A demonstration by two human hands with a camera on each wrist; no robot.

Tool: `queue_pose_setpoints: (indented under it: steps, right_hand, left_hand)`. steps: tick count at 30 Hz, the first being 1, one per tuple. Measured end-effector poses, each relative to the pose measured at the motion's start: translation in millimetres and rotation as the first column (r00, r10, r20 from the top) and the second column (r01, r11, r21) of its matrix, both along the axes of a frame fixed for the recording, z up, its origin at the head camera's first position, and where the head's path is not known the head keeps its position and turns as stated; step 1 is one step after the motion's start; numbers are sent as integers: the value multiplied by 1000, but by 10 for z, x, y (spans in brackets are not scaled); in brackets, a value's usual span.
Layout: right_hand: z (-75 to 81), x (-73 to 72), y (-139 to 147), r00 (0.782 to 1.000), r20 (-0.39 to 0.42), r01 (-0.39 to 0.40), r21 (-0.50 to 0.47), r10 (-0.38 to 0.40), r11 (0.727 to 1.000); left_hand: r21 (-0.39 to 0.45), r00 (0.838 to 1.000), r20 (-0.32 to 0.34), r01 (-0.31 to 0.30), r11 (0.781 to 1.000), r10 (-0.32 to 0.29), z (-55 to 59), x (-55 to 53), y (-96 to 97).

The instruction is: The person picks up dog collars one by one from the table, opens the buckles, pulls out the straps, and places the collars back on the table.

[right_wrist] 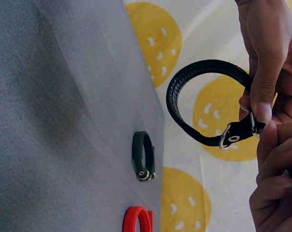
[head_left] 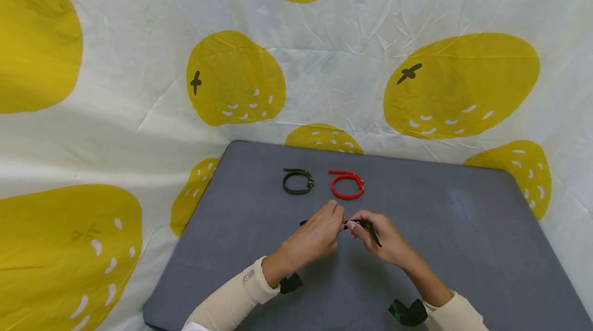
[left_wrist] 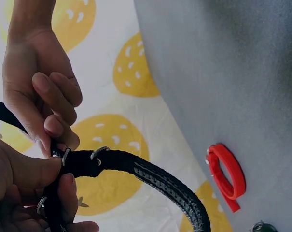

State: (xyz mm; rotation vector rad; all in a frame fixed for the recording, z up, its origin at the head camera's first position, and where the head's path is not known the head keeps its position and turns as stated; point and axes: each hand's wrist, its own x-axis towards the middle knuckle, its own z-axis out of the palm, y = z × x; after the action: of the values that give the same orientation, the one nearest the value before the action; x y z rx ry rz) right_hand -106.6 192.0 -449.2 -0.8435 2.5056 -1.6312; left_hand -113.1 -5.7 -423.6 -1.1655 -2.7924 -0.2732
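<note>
A black collar with a metal buckle and a D-ring is held above the table, bent into a loop. My left hand pinches it beside the buckle between thumb and fingers. With thumb and fingertips, my right hand pinches the strap right at the buckle, and the strap's free end sticks out past that hand. The fingertips of both hands meet there and partly hide the buckle. Beyond the hands, a dark green collar and a red collar lie buckled on the table.
The grey table has rounded corners. Behind it and to its sides hangs a white cloth printed with yellow fruit. Dark wrist camera mounts sit at both forearms, beside cream sleeves.
</note>
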Motion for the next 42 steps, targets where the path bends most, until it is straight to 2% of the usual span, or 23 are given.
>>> queue_pose_setpoints:
  steps: [3, 6, 9, 12, 18, 20, 22, 26, 28, 30, 32, 35, 39, 42]
  right_hand:
    - [11, -5, -27, 998, -47, 33, 58, -31, 998]
    - [55, -4, -48, 996, -69, 63, 156, -52, 986]
    - [106, -16, -54, 998, -51, 58, 242, -47, 969]
    - [141, -45, -40, 1000, -22, 27, 276, -22, 961]
    - [108, -73, 4, 999, -28, -36, 208, 43, 977]
    - [88, -79, 13, 997, -45, -48, 164, 56, 985]
    - [81, -80, 24, 997, -52, -58, 123, 65, 991]
    - [93, -82, 46, 995, -67, -70, 82, 75, 994]
    - [102, -84, 51, 996, -55, -64, 87, 68, 994]
    - [100, -87, 53, 997, -54, -49, 93, 54, 994]
    - [92, -89, 55, 998, -55, -34, 97, 39, 995]
    - [75, -88, 55, 998, -66, -6, 93, 12, 996]
    - [73, -81, 55, 996, -87, 28, 73, -22, 997]
    - [95, -71, 61, 996, -78, 42, 49, -38, 998]
  left_hand:
    - [-8, 1000, 4, 6, 1000, -6, 10, -20, -11]
    - [-29, 1000, -1, 13, 999, -13, 12, -33, -21]
    - [-57, 1000, -17, 20, 998, -22, 6, -39, -30]
    - [-89, 998, -46, 27, 996, -31, 2, -46, -33]
    - [-102, 998, -62, 26, 994, -32, -5, -40, -21]
    - [-81, 999, -31, 29, 996, -32, 8, -49, -26]
    - [-39, 999, 28, 41, 998, -40, 23, -70, -34]
    - [42, 987, 148, 51, 998, -57, 57, -115, -40]
    - [68, 984, 170, 47, 997, -58, 52, -130, -37]
    - [75, 984, 167, 43, 996, -55, 36, -143, -35]
    - [86, 987, 152, 43, 995, -56, 20, -156, -37]
    - [104, 993, 93, 57, 993, -67, -6, -175, -46]
    - [151, 997, -27, 77, 986, -74, -40, -190, -71]
    - [213, 991, -112, 99, 972, -76, -57, -200, -90]
